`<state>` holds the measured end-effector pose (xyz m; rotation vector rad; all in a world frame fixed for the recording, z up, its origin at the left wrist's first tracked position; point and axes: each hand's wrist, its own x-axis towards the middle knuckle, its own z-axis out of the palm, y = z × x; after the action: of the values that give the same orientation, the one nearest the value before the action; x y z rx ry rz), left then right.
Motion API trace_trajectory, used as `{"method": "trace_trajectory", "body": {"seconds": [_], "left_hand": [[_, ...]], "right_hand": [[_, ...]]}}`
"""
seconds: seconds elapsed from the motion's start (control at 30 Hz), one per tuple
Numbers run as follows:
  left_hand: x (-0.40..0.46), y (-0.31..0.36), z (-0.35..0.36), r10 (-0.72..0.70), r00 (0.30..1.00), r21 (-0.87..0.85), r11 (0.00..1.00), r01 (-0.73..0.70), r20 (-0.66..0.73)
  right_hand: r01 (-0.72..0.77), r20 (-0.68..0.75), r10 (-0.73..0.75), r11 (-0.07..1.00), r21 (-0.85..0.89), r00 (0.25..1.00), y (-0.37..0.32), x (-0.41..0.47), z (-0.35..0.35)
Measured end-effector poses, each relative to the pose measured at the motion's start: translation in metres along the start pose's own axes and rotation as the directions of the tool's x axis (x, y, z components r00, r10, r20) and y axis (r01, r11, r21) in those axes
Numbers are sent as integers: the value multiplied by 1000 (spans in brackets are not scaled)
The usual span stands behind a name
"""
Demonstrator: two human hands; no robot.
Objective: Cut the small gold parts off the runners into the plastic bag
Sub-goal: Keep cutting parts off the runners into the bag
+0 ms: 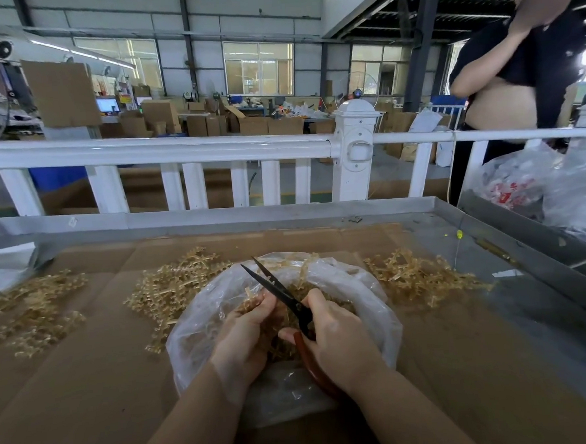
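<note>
Scissors [282,293] in right hand [340,342], blades parted, pointing far-left over bag [367,286]. Left hand [247,338] pinches runner [252,301] just left of blades.

Two bare forearms enter from the bottom edge, no sleeves in view. Left hand [239,341] and right hand [340,339] bare: no gloves, no rings, no watch or wristband seen. Fingernails short where visible. Rest of the wearer's body out of frame.
</note>
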<state>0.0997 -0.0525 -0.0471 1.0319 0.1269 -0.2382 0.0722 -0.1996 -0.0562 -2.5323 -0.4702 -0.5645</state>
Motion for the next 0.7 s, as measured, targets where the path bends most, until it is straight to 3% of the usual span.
{"method": "trace_trajectory", "body": {"seconds": [0.47,0.7], "left_hand": [[-8,3,8,-23,993,21,999,25,-118],[-4,-3,4,47,990,-18,999,-50,-133]], "right_hand": [[-8,28,9,999,-37,1000,1,0,-6],[-55,-125,57,998,20,991,-1,-2,-8]]}}
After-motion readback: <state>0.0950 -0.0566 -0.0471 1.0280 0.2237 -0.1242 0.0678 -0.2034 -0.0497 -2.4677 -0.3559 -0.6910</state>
